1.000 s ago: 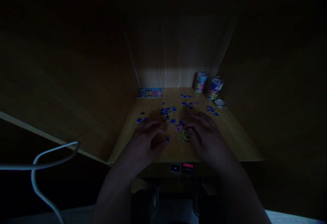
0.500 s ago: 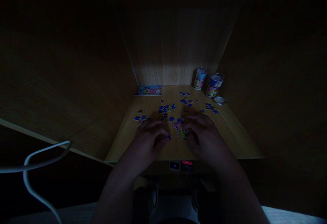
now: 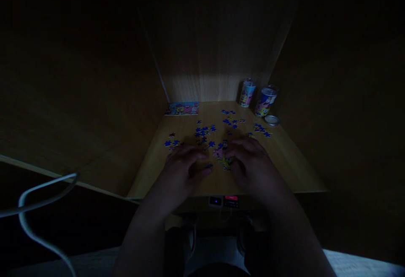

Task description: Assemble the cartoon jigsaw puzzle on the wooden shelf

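On the wooden tabletop, a small joined patch of jigsaw pieces (image 3: pixel 219 153), pink, yellow-green and blue, sits between my hands. My right hand (image 3: pixel 253 163) curls over the patch's right side, its index finger and thumb on that edge. My left hand (image 3: pixel 180 167) is to the left, with its thumb and index finger apart. A loose jigsaw piece (image 3: pixel 209 165) lies by the left thumb tip. Dim light hides fine detail, and the right hand covers part of the patch.
Loose blue jigsaw pieces (image 3: pixel 202 131) are scattered farther back, with more blue pieces (image 3: pixel 262 129) to the right. A cartoon picture card (image 3: pixel 182 108) lies back left. Two printed cans (image 3: pixel 247 93) and a round lid (image 3: pixel 271 120) are back right. Wooden walls enclose the sides and rear.
My left thumb and index finger have spread apart around the loose piece. The right hand stays at the joined patch. The whole view has shifted slightly.
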{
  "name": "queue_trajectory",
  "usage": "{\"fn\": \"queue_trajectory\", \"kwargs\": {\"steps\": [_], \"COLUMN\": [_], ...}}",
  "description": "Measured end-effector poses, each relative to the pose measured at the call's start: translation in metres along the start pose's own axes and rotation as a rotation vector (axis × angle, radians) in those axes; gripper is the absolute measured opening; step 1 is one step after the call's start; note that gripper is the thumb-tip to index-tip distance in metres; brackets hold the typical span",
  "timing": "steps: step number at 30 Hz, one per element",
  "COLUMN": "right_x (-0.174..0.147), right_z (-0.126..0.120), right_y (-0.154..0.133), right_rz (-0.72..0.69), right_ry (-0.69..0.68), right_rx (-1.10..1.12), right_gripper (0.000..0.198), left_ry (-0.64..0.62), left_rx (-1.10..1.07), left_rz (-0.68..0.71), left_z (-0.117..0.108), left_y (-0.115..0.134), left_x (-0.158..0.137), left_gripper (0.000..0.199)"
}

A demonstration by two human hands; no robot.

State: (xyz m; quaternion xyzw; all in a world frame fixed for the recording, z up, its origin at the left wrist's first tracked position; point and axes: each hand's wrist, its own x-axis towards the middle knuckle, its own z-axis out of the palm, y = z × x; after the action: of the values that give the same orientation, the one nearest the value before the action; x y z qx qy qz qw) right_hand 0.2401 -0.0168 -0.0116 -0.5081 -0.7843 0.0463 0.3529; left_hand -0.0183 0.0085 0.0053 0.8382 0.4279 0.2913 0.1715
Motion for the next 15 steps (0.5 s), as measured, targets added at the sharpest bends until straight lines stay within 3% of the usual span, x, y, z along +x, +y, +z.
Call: {"fn": "queue_trajectory", "kwargs": {"steps": [6, 15], "right_x": [0.0, 0.0], "right_z": [0.0, 0.0], "right_y": [0.0, 0.002], "right_rz": [0.004, -0.007], "right_ry": [0.004, -0.02], "right_rx": [0.006, -0.009], "right_gripper": [0.032, 0.032], "left_ry": [0.0, 0.015], "left_rx": [-0.005, 0.004], "left_rz": [-0.011, 0.05], "left_z": [0.006, 0.019], "left_y": [0.005, 0.02], "left_x": [0.003, 0.005], "left_gripper": [0.009, 0.017]}}
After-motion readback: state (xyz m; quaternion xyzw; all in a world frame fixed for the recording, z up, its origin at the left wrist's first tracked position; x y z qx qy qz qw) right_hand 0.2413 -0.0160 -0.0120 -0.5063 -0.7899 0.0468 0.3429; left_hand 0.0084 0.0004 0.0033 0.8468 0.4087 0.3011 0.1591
